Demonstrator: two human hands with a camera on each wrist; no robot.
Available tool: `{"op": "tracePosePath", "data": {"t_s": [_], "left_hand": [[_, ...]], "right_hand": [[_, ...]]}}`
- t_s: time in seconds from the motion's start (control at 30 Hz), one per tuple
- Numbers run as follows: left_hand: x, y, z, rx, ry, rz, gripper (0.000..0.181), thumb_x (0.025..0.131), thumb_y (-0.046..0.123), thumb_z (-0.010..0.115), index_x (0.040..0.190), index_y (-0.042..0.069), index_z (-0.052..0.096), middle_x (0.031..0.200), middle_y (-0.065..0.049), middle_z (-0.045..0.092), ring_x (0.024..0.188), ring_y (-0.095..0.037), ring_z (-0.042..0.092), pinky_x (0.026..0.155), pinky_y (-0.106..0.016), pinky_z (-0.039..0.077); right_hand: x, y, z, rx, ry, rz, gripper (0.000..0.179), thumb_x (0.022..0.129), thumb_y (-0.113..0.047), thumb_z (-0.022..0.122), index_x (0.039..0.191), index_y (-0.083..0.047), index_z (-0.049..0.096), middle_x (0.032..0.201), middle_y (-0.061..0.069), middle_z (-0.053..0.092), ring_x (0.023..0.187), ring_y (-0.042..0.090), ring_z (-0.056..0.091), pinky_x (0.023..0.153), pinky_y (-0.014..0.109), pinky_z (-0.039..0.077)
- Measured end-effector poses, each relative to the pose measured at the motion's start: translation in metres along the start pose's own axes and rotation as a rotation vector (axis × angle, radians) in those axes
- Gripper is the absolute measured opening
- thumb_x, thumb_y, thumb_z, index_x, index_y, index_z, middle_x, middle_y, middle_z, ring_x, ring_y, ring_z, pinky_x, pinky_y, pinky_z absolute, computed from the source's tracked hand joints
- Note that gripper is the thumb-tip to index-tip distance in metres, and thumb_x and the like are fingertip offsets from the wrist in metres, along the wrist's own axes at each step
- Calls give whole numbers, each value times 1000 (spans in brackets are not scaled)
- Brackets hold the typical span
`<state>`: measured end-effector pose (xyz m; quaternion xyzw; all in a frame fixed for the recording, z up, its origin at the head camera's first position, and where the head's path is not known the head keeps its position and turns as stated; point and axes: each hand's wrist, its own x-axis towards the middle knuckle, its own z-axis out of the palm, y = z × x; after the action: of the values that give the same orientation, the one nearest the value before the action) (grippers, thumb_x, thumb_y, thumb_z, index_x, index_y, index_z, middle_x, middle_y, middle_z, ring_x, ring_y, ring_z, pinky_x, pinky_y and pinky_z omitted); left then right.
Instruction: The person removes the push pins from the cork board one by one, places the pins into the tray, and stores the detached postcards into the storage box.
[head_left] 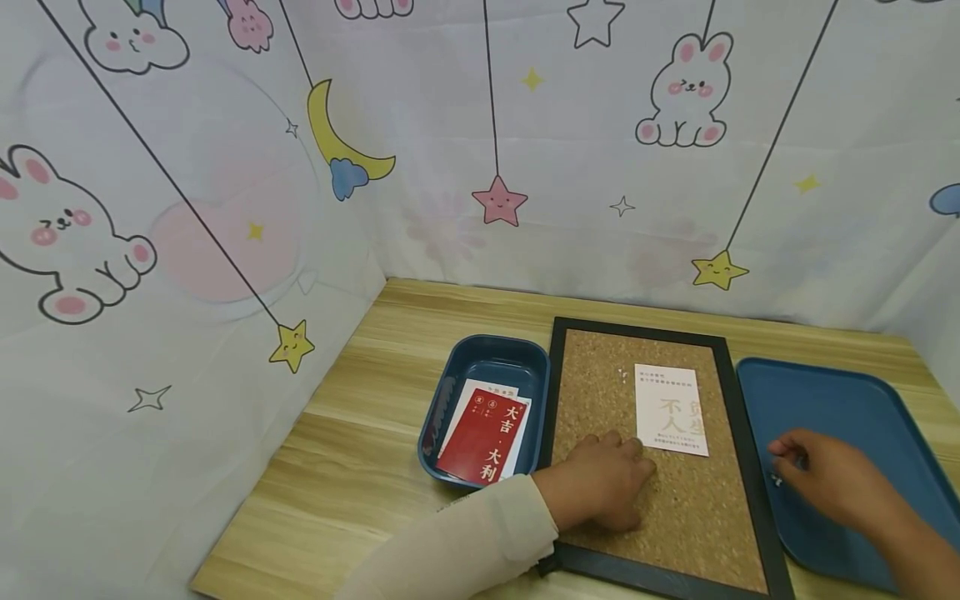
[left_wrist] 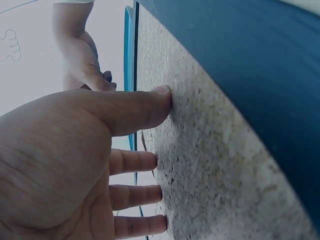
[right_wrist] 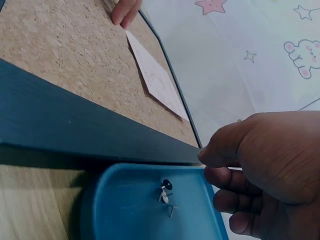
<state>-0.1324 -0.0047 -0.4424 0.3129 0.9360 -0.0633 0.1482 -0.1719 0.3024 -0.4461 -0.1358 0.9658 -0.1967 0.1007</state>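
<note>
My left hand (head_left: 600, 481) rests on the cork board (head_left: 592, 400), its fingertips by the lower left corner of a white card (head_left: 671, 408) with gold lettering. In the left wrist view its thumb (left_wrist: 145, 107) and fingers reach straight to the cork. Over the blue tray (head_left: 832, 392) hovers my right hand (head_left: 843, 479), fingers curled and thumb near the index finger. Whether something small sits between those fingertips cannot be made out. Below it, several thumbtacks (right_wrist: 166, 192) lie in the tray. The card's edge stands slightly off the cork in the right wrist view.
Left of the board stands a blue bin (head_left: 487, 346) holding a red card (head_left: 480, 437) on top of white ones. Tiny white bits (head_left: 623, 375) show on the cork left of the card. A black frame (head_left: 738, 417) borders the board. Printed cloth walls (head_left: 570, 242) enclose the wooden table.
</note>
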Motion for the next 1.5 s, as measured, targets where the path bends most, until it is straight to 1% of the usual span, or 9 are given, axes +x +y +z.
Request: {"op": "tracePosePath", "data": {"t_s": [0.13,0.3,0.4,0.53,0.7,0.9,1.17,1.3,1.5], "left_hand": [[0,0,0,4,2,-2,60,87,63,71,139,39,55,138,14,49,127,-11,46,102,-36,43],[0,0,0,2,0,-1,60,86,63,71,139,39,55,138,14,49,128,-11,46,102,-36,42],[-1,-1,-1,1,-3,2,60,87,63,71,139,39,55,139,14,50,128,-11,46,103,-36,42],[-1,-1,-2,-1,-10,1,60,87,62,71,140,39,55,139,14,49,128,-11,45,103,-36,42],[-1,-1,-1,-2,-12,-5,59,87,63,71,139,40,55,138,15,49,128,-11,45,102,-36,42],[0,-1,0,-2,-5,-8,59,86,63,71,139,41,55,137,15,49,126,-11,46,100,-36,43],[1,-1,1,-4,-4,-10,59,86,63,71,139,41,55,136,15,49,125,-11,46,100,-36,43],[1,0,0,-4,-5,-15,60,86,62,72,139,41,55,137,15,49,126,-11,46,101,-36,42],[0,0,0,-2,-5,-18,60,86,63,72,139,41,55,138,14,49,126,-11,46,100,-36,43]], "right_hand": [[2,-5,3,2,7,-6,21,98,-15,66,110,2,67,92,4,65,76,18,59,62,41,47],[5,-13,8,-4,28,-39,23,98,-17,66,114,0,69,97,7,67,83,27,64,66,46,50],[7,-19,12,2,23,-50,24,98,-17,66,116,-1,69,98,7,68,86,29,65,67,48,50],[9,-26,15,16,11,-51,25,99,-18,66,117,0,68,97,5,67,84,25,64,66,45,50],[13,-34,16,29,-5,-43,27,100,-20,66,117,1,68,94,3,65,78,18,59,63,40,47],[16,-40,20,56,-15,-45,24,100,-15,64,115,4,68,88,1,62,70,17,51,60,38,42],[19,-44,26,66,-13,-75,20,99,-15,65,111,1,69,87,-1,63,73,15,55,62,37,45],[21,-45,28,76,-14,-65,20,99,-17,65,110,0,70,86,-1,65,72,14,56,61,37,46],[25,-46,34,73,1,-63,19,99,-13,64,109,2,71,84,-1,65,68,15,54,59,36,45]]}}
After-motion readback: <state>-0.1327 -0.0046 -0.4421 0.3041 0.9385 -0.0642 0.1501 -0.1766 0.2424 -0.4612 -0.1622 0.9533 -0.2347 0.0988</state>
